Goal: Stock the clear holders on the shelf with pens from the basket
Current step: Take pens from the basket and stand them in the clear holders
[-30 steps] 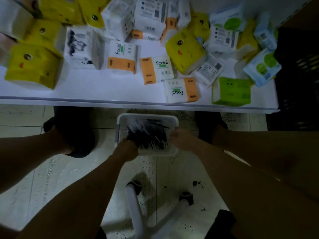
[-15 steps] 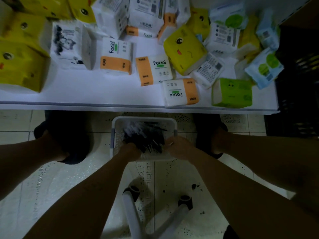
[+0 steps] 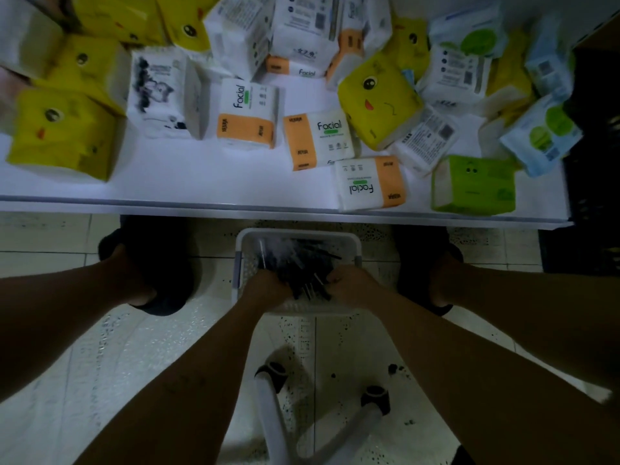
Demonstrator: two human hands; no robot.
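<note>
Head view, dark slim pens heaped in white basket

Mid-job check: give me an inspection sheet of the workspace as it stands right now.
Surface: white shelf above a speckled tile floor.
Job's things: white basket on the floor, dark pens inside; clear holders not seen.
Clutter: tissue packs strewn over the shelf.
Hands: left hand and right hand both grip pens in the basket.
Cables: nothing seen.
Surroundings: white tube frame near the person, black crate at right; dim light.
</note>
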